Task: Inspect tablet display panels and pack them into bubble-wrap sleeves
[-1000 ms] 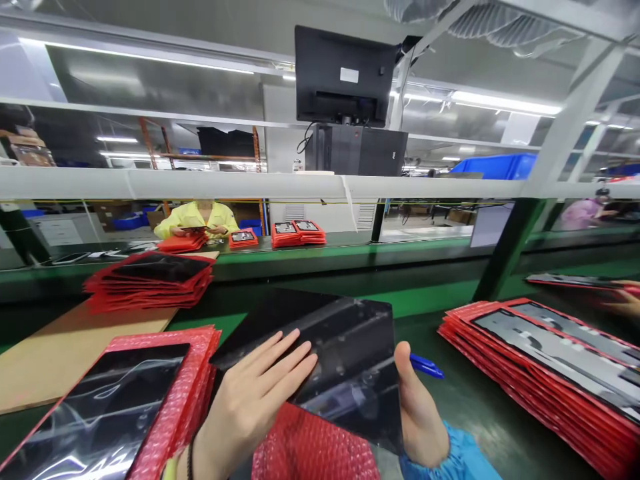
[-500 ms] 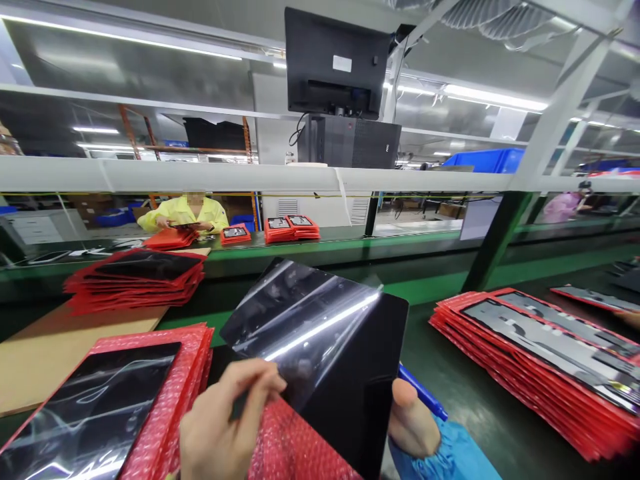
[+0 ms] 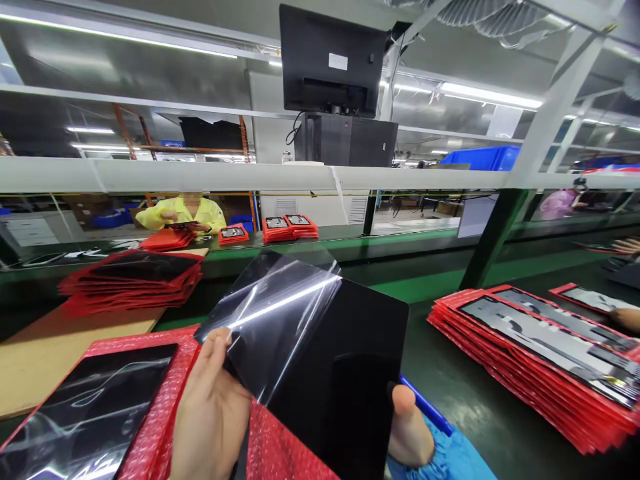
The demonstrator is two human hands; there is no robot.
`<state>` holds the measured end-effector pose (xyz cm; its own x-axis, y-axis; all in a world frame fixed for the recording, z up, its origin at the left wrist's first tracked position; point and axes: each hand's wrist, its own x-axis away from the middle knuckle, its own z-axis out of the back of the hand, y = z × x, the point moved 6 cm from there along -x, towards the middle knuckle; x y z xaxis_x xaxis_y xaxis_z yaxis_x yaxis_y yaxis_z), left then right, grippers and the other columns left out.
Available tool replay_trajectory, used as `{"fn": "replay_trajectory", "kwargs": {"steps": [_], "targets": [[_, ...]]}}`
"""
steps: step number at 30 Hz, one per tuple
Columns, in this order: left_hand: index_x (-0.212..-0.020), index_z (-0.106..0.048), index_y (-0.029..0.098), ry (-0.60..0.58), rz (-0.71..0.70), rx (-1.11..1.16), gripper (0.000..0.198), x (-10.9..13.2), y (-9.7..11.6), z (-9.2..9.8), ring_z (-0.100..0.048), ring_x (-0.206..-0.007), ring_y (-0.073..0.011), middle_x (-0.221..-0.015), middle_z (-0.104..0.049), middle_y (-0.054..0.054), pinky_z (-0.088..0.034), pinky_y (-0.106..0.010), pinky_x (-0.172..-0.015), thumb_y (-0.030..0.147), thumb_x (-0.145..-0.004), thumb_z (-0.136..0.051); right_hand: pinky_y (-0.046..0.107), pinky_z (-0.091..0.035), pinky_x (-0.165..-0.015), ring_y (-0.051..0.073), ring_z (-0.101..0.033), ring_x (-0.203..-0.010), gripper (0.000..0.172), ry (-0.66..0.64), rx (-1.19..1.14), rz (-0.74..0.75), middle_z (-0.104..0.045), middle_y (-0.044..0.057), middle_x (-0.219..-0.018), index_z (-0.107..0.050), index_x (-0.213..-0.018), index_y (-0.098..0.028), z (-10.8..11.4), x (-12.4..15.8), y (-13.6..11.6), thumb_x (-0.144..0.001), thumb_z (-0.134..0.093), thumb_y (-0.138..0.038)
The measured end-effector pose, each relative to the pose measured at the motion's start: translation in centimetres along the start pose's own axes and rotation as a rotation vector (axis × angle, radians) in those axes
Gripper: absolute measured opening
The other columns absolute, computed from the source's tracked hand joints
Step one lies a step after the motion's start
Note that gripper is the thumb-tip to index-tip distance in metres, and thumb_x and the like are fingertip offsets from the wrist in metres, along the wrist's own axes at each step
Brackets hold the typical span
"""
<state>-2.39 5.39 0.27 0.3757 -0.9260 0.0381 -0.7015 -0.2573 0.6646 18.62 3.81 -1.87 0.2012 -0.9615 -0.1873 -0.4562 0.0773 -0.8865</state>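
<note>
My left hand (image 3: 209,410) pinches a corner of a clear protective film (image 3: 270,313) and holds it lifted off a black glass panel (image 3: 345,387). The film is peeled across about half of the panel and still clings along a diagonal line. My right hand (image 3: 409,425), in a blue sleeve, grips the panel's right edge with the thumb on its front, and a blue pen (image 3: 426,407) pokes out behind it. Red bubble wrap (image 3: 285,453) lies under the panel.
A stack of red bubble-wrap sleeves with a black panel on top (image 3: 100,413) sits at my left, another stack (image 3: 130,280) lies farther back on a cardboard sheet (image 3: 60,353). A long stack of panels (image 3: 540,353) fills the right. A person in yellow (image 3: 183,213) works across the green conveyor (image 3: 400,250).
My left hand went from lying flat on the panel to pinching the film's corner and pulling it up and leftwards. The panel tilted more upright in my right hand.
</note>
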Motion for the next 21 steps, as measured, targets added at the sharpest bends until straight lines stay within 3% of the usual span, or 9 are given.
{"fn": "replay_trajectory", "kwargs": {"steps": [3,9,14,17,21], "targets": [[-0.082,-0.066,0.023,-0.017,-0.023,0.047,0.011,0.2,1.0,-0.5,-0.061,-0.097,-0.0138,-0.093,-0.066,0.004,-0.053,-0.023,-0.086,0.032,-0.085,-0.060,0.042,-0.046,-0.097,0.029,-0.061,-0.112,0.062,0.032,-0.050,0.040,-0.069,0.006,-0.117,-0.058,-0.124,-0.032,-1.3,-0.2,-0.8,-0.069,-0.075,-0.055],[-0.085,-0.067,0.027,0.045,-0.174,0.032,0.008,0.0,3.2,0.3,-0.059,-0.106,-0.0146,-0.093,-0.068,0.006,-0.052,-0.022,-0.088,0.031,-0.085,-0.060,0.039,-0.045,-0.097,0.027,-0.061,-0.115,0.072,-0.297,-0.042,-0.027,-0.067,0.000,-0.120,-0.051,-0.130,-0.037,-5.8,0.3,-1.5,-0.065,-0.082,-0.025],[-0.081,-0.067,0.027,0.081,-0.189,0.001,0.007,0.0,3.6,0.6,-0.055,-0.115,-0.0160,-0.104,-0.069,0.007,-0.049,-0.024,-0.094,0.029,-0.084,-0.060,0.039,-0.045,-0.096,0.024,-0.063,-0.111,0.060,-0.294,-0.063,-0.013,-0.068,0.000,-0.116,-0.053,-0.129,-0.039,-6.0,0.9,-1.7,-0.074,-0.075,-0.026],[-0.078,-0.066,0.027,0.107,-0.171,-0.004,0.007,-0.3,3.6,0.9,-0.056,-0.107,-0.0133,-0.096,-0.067,0.008,-0.051,-0.019,-0.085,0.031,-0.082,-0.062,0.037,-0.045,-0.097,0.024,-0.062,-0.113,0.050,-0.260,-0.096,-0.033,-0.069,0.000,-0.114,-0.060,-0.121,-0.035,-5.7,0.9,-1.8,-0.074,-0.075,-0.027],[-0.075,-0.064,0.024,0.118,-0.213,-0.047,0.009,-1.6,4.1,1.9,-0.059,-0.088,-0.0123,-0.085,-0.063,0.006,-0.051,-0.020,-0.072,0.028,-0.080,-0.059,0.036,-0.050,-0.089,0.023,-0.069,-0.095,0.041,-0.286,-0.013,-0.066,-0.074,0.001,-0.094,-0.067,-0.111,-0.028,-5.5,0.5,-2.1,-0.073,-0.078,-0.035]]}}
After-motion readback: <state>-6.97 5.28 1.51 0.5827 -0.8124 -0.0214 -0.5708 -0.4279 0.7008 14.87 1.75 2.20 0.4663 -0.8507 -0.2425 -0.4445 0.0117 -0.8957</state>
